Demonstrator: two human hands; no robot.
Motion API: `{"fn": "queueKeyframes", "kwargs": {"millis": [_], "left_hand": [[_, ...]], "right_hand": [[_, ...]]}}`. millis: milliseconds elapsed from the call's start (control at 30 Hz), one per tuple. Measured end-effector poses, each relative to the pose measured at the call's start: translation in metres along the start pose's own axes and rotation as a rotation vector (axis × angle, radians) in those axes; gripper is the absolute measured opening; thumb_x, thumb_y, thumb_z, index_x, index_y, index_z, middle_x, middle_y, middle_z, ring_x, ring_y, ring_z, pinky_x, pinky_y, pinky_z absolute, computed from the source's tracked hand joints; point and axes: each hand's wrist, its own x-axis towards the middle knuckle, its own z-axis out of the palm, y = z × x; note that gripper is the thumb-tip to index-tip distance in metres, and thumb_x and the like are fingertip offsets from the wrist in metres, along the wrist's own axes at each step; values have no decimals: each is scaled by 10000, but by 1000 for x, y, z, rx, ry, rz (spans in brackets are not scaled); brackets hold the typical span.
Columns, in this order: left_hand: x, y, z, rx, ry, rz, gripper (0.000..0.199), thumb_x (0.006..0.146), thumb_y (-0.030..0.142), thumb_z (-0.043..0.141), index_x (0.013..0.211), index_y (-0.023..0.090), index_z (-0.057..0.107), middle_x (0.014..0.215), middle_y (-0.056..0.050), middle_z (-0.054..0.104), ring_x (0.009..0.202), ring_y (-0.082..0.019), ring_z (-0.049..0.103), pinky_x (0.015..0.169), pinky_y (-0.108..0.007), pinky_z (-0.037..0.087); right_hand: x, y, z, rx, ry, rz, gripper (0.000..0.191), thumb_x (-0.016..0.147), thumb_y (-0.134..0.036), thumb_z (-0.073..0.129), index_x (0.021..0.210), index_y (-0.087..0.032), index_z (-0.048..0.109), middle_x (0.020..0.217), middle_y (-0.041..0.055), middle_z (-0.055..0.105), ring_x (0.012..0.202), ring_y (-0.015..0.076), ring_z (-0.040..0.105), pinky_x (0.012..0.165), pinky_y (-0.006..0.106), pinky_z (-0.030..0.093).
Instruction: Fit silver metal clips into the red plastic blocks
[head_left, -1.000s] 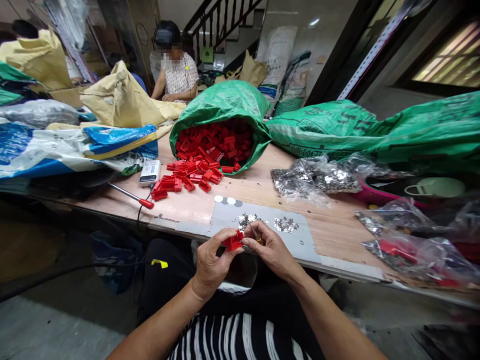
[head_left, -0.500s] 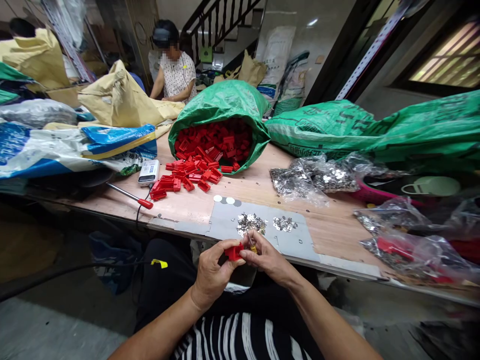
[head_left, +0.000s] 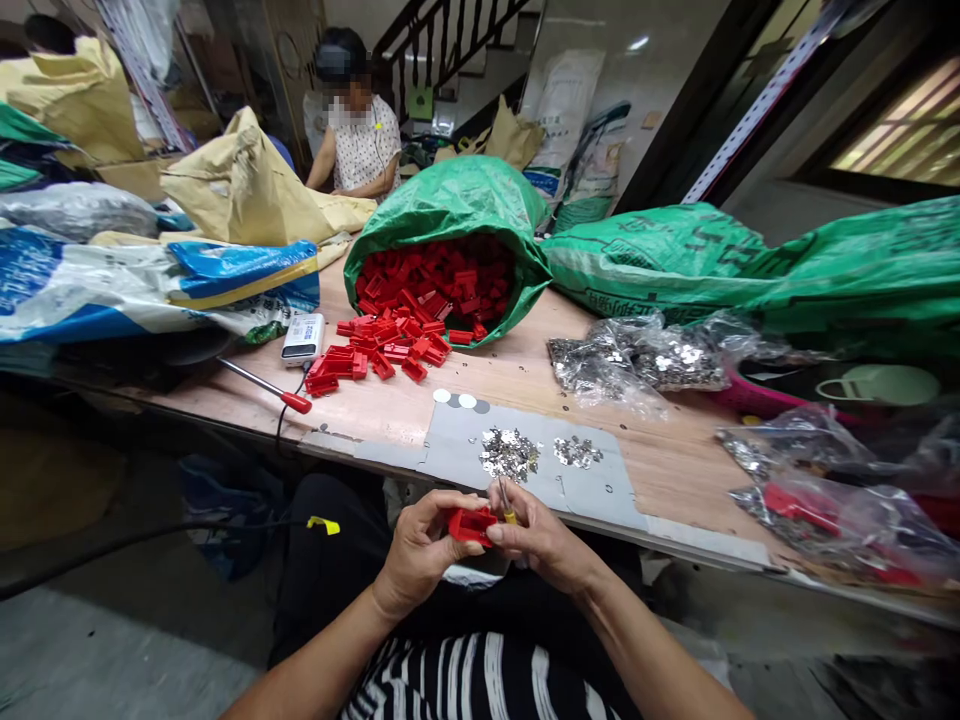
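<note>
My left hand (head_left: 421, 545) grips a red plastic housing (head_left: 471, 525) between thumb and fingers, just off the table's front edge and above my lap. Its hollow side shows towards me. Closed around a small tool with a yellow handle and thin metal shaft (head_left: 510, 514) is my right hand (head_left: 544, 540); its thumb also touches the right end of the housing. The tool's exact kind is too small to make out. Beyond my hands, a heap of small metal pieces (head_left: 508, 455) and a smaller heap (head_left: 577, 452) lie on a grey mat (head_left: 457, 455).
A green sack (head_left: 457, 195) spills red housings (head_left: 375, 350) onto the table. A red-handled screwdriver (head_left: 264, 385) and a white power bank (head_left: 303, 338) lie left. Clear bags of metal pieces (head_left: 637, 355) sit right. A person (head_left: 364, 145) sits across the table.
The red housing has been tilted, and more of its hollow side now faces me. Both hands have sunk slightly, still holding the housing and the yellow-handled tool.
</note>
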Motion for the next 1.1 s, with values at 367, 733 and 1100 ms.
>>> {"fn": "queueKeyframes", "kwargs": {"millis": [367, 733, 1100], "left_hand": [[11, -1, -3, -431, 330, -218, 369, 679, 162, 767, 1021, 187, 630, 989, -45, 717, 895, -150, 662, 848, -262, 506], [16, 6, -10, -476, 405, -282, 454, 673, 195, 774, 1106, 200, 636, 899, -26, 685, 790, -134, 648, 707, -242, 545], [23, 8, -9, -538, 364, -279, 437, 723, 173, 740, 1135, 209, 600, 882, -25, 675, 752, -127, 653, 671, -244, 547]], "right_hand": [[53, -56, -24, -1251, 269, -189, 101, 857, -236, 543, 916, -199, 616, 906, 37, 670, 811, 168, 596, 721, 278, 426], [96, -63, -37, -1653, 87, -95, 86, 805, -158, 564, 804, -217, 626, 861, 28, 657, 789, 178, 587, 640, 245, 356], [75, -62, -22, -1356, 107, -299, 107, 864, -140, 481, 888, -187, 574, 888, 43, 655, 819, 157, 584, 729, 256, 420]]}}
